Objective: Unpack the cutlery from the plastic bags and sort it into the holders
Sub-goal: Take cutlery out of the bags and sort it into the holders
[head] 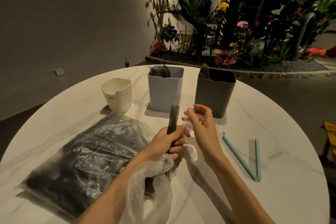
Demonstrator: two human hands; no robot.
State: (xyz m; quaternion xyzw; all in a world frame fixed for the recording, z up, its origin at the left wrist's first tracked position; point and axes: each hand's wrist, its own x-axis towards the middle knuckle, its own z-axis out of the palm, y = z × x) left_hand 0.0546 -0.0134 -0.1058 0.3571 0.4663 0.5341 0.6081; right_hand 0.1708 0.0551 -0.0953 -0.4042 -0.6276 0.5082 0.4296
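Head view: left hand [168, 143] gripping dark plastic knife [173, 120] upright, just before pale blue fork-filled holder [164, 92], likely for stripping. Right hand [201, 125] pinching crumpled clear wrapper [188, 125] beside it. Large clear bag of dark cutlery [87, 152] left of holder.

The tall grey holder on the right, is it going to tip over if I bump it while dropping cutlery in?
Possibly. The grey holder stands tall on a base that looks narrower than its rim, so a knock near the top could rock it. It looks like thin plastic and shows little inside, so probably light. The marble-look table seems smooth, so it may slide instead.
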